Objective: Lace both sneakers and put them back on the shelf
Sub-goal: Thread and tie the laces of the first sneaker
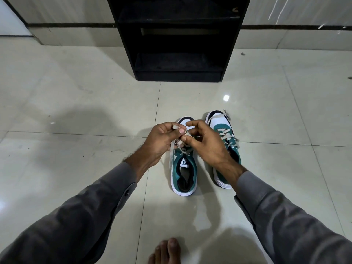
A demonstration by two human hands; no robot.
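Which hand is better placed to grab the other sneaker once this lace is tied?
Right. The right hand hovers beside the right sneaker; the left hand sits on the far side of the left sneaker. Both pinch the lace now.

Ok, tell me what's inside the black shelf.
The black shelf shows only dark, bare-looking boards; both sneakers stand on the floor. Its deep corners are too dark to see.

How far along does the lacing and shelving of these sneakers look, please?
Done: the right-hand sneaker looks threaded, its lace ends loose over the toe. In hand: both hands, left hand and right hand, pinch the lace above the left-hand sneaker. Left: both still sit on the floor; the black shelf awaits them.
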